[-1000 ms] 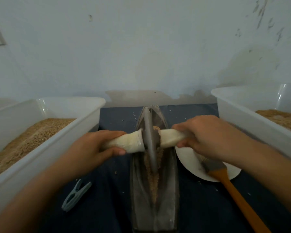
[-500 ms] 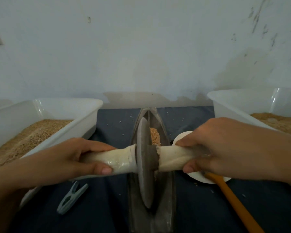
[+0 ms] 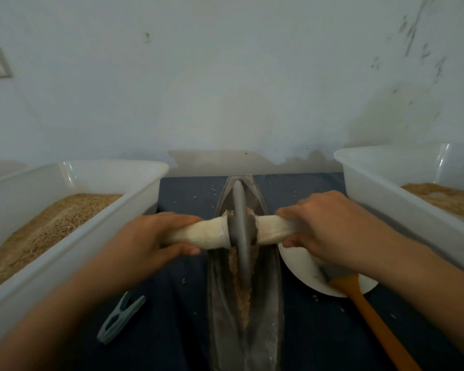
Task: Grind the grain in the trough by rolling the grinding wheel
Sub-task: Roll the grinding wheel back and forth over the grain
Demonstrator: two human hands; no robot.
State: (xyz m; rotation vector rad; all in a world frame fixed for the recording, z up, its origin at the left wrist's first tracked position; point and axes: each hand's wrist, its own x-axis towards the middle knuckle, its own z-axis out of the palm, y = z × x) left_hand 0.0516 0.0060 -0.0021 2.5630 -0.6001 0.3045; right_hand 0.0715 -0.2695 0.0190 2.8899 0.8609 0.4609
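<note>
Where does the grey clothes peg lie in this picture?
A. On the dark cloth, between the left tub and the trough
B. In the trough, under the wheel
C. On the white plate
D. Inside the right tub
A: the clothes peg lies on the dark cloth, to the left of the trough and beside the left tub, touching neither.
</note>
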